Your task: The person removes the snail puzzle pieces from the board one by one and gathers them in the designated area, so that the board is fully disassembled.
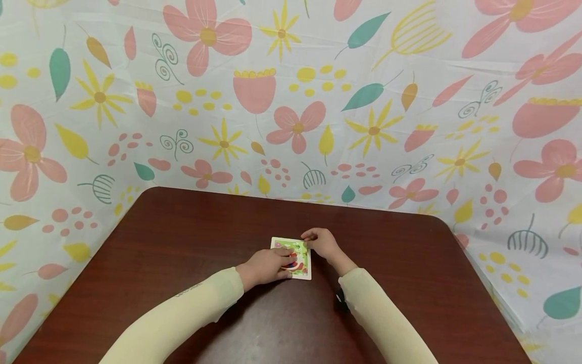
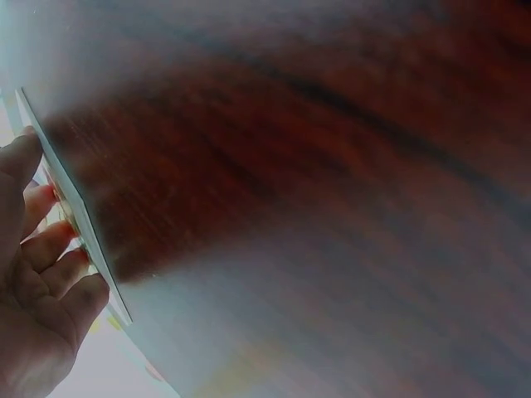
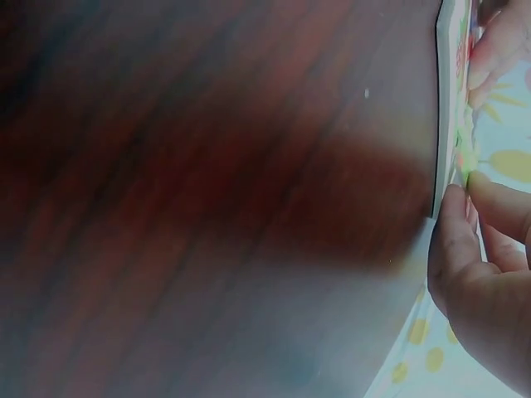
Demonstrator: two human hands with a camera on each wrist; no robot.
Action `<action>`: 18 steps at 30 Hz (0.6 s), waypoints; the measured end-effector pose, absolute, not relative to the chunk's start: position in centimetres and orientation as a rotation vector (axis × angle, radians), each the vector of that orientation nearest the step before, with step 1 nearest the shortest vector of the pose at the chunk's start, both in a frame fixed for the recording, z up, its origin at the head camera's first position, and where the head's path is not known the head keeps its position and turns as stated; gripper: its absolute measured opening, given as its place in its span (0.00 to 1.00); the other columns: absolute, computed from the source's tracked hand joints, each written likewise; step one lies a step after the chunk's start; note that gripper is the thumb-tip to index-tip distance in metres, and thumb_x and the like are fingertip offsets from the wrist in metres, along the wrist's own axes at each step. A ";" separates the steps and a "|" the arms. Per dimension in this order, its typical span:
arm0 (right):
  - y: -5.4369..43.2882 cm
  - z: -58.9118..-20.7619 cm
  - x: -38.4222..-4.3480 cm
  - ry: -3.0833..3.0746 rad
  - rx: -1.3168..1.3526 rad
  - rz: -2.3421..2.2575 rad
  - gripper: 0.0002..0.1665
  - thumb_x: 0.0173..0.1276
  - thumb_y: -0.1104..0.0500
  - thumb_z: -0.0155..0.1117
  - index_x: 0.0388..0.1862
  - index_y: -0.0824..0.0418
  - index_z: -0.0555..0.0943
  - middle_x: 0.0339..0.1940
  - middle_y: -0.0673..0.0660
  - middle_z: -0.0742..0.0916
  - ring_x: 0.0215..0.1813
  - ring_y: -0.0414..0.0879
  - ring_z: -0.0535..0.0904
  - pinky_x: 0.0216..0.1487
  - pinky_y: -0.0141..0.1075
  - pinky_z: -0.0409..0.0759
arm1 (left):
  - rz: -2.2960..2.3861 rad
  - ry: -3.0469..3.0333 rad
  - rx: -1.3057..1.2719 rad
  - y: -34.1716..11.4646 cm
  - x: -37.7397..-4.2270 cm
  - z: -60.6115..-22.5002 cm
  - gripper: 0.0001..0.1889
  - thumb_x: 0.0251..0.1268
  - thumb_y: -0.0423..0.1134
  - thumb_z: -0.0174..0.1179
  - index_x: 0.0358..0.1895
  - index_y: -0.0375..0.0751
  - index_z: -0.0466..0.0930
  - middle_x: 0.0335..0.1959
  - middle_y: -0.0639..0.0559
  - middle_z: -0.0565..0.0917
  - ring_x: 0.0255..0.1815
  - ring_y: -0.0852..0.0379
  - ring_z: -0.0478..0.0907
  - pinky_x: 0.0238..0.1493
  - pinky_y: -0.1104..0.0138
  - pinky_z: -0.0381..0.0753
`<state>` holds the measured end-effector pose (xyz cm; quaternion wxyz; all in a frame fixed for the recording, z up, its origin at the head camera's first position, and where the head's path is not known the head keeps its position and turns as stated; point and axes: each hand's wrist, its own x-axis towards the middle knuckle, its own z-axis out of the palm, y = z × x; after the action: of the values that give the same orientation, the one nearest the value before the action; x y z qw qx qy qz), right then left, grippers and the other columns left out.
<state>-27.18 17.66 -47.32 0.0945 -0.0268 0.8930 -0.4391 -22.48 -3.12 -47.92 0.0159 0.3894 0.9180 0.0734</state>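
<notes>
A small square picture board (image 1: 306, 273) with a pale border and a green, red and blue picture lies on the table, seen edge-on in both wrist views. My left hand (image 1: 265, 266) rests across its left part, fingers extended over the picture and covering much of it. In the left wrist view the fingers of that hand (image 2: 50, 290) lie along the board (image 2: 79, 203). At the far right corner, my right hand (image 1: 324, 243) pinches the board's edge between thumb and finger. The right wrist view shows those fingertips (image 3: 455, 199) close together at the board's (image 3: 448, 99) end.
A dark reddish-brown table (image 1: 204, 217) carries the board near its middle. Behind and beside it hangs a white cloth (image 1: 254, 167) printed with flowers and leaves. A small black object (image 1: 341, 298) shows by the right sleeve (image 1: 377, 308).
</notes>
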 end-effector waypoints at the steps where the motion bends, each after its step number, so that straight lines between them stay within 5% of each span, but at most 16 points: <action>1: 17.6 -47.4 -27.2 2.643 -0.079 -1.303 0.10 0.71 0.69 0.64 0.49 0.70 0.86 0.42 0.64 0.87 0.41 0.48 0.82 0.42 0.35 0.81 | 0.224 2.859 1.216 -3.2 -22.5 -47.9 0.25 0.72 0.52 0.62 0.67 0.47 0.81 0.71 0.47 0.79 0.72 0.52 0.77 0.65 0.60 0.81; 9: 17.7 -47.1 -27.7 2.612 -0.076 -1.283 0.10 0.71 0.68 0.64 0.47 0.70 0.87 0.40 0.62 0.87 0.38 0.46 0.79 0.40 0.32 0.79 | 0.234 2.852 1.204 -3.2 -22.5 -47.9 0.25 0.72 0.52 0.63 0.67 0.47 0.81 0.71 0.48 0.79 0.72 0.54 0.76 0.65 0.61 0.81; 18: 17.9 -46.8 -27.9 2.558 -0.009 -1.278 0.09 0.71 0.68 0.64 0.45 0.71 0.88 0.51 0.67 0.87 0.41 0.47 0.86 0.44 0.37 0.87 | 0.236 2.840 1.172 -3.2 -22.7 -48.1 0.26 0.71 0.52 0.63 0.68 0.48 0.80 0.72 0.49 0.78 0.73 0.55 0.75 0.65 0.60 0.81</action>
<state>-27.90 17.85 -46.83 0.1407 -0.0032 0.8856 -0.4426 -22.66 -3.16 -48.08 0.0300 0.3801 0.9213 0.0764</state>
